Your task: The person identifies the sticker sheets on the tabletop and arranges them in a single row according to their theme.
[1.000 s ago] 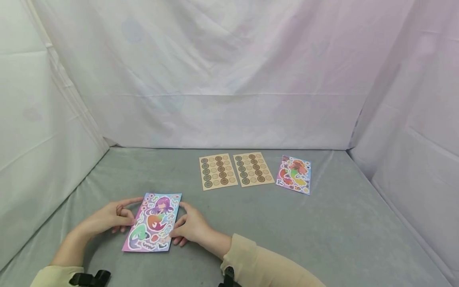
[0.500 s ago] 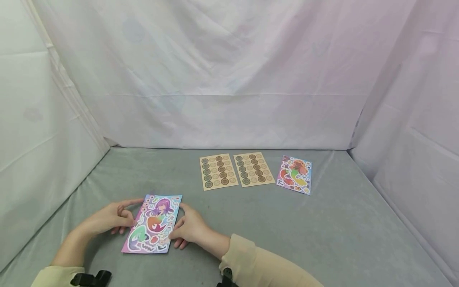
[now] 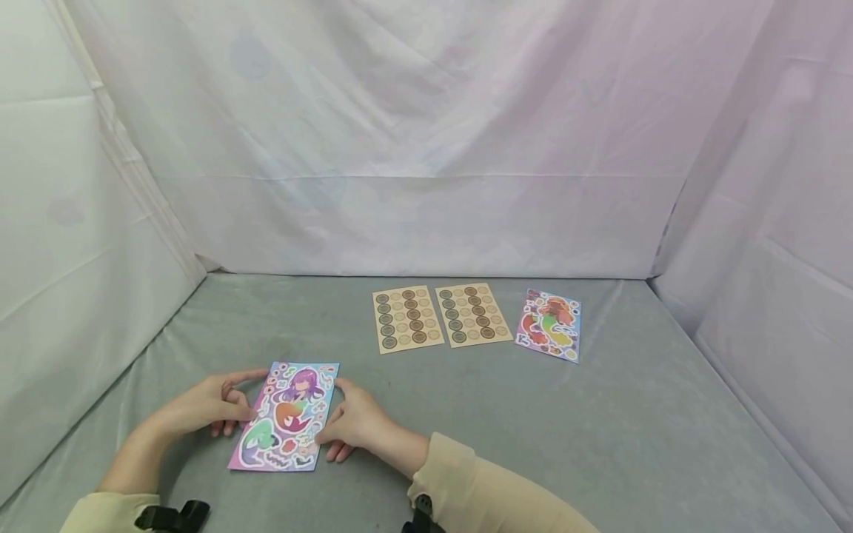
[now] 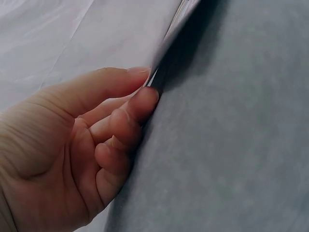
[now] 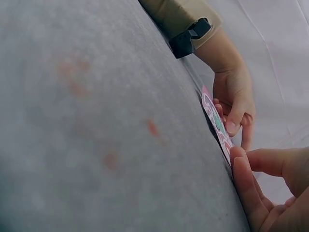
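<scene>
Grey cloth-topped desk (image 3: 566,437) beneath; pinching a rectangular mermaid sticker sheet (image 3: 289,416) by opposite edges with left hand (image 3: 203,405) and right hand (image 3: 355,420).

From here I see pale white drapes walling in three sides: a wrinkled back drape (image 3: 426,133) crossed by a straight horizontal crease, a left drape (image 3: 53,259) and a right drape (image 3: 780,185). The light looks soft, pinkish toward the upper right. Grey cloth covers the tabletop (image 3: 600,429) across the lower frame.
</scene>
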Demonstrator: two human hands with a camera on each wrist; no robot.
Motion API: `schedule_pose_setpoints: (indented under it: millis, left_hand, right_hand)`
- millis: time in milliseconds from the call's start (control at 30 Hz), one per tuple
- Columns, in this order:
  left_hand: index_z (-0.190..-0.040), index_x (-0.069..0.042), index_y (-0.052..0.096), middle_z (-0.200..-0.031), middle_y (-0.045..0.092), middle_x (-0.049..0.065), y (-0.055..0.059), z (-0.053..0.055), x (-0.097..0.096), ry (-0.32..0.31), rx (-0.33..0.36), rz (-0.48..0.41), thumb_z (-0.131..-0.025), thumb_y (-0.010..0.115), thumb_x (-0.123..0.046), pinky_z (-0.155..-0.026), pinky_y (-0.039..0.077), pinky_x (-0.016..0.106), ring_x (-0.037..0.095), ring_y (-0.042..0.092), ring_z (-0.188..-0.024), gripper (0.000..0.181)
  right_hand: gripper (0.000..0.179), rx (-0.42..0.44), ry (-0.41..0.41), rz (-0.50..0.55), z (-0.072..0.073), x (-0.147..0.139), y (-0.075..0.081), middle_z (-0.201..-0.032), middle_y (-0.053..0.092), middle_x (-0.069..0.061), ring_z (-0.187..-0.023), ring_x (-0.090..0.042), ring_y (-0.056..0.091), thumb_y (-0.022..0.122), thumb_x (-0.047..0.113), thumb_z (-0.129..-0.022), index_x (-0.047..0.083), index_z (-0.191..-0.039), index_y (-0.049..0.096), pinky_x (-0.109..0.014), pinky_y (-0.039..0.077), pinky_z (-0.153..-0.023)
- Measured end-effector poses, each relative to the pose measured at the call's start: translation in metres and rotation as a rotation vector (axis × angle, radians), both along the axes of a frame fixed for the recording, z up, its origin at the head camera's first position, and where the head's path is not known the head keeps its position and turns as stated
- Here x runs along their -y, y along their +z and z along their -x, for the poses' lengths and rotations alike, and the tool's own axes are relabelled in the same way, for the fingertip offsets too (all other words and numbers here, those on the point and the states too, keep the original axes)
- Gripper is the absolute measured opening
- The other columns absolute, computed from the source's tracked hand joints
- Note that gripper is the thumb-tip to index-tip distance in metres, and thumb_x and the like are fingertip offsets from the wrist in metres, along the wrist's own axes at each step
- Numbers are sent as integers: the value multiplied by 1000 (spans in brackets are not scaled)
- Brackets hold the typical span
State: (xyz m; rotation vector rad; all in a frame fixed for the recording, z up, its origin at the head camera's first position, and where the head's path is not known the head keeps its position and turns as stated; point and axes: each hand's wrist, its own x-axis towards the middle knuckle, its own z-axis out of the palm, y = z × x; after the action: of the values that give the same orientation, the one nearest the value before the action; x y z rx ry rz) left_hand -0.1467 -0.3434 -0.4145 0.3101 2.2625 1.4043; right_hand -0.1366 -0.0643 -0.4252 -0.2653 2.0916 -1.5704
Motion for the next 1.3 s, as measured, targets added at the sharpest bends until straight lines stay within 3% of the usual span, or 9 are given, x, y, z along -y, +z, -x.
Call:
schedule_pose_setpoints:
  millis: [467,833,1100,1300]
  left_hand:
    - [-147,8,19,-66,60,9,1,1,-2,39,6,49,-86,70,-14,-42,45,27,14,54,-49,83]
    - [-147,8,22,-67,60,12,2,1,0,24,-19,19,-88,68,-13,-41,45,27,15,55,-50,77]
    - [-147,7,21,-80,63,16,4,1,-1,38,-22,8,-90,67,-16,-43,47,28,17,57,-54,76]
    - [-147,6,25,-90,65,17,4,0,-1,60,-68,30,-91,65,-16,-49,51,33,22,61,-61,72]
  right_hand:
    - [89,44,34,66,2,-4,1,-67,65,-7,-44,-17,59,77,-5,-75,3,-148,27,-32,51,-41]
    - [86,76,72,100,2,-7,3,-72,66,-8,-48,-20,61,77,7,-81,7,-150,26,-33,52,-43]
    - [79,79,83,108,1,-10,7,-76,66,-8,-52,-23,63,73,18,-85,6,-148,28,-34,53,-45]
    - [75,51,82,90,1,-10,8,-76,66,-7,-53,-22,63,72,20,-86,6,-148,31,-33,53,-45]
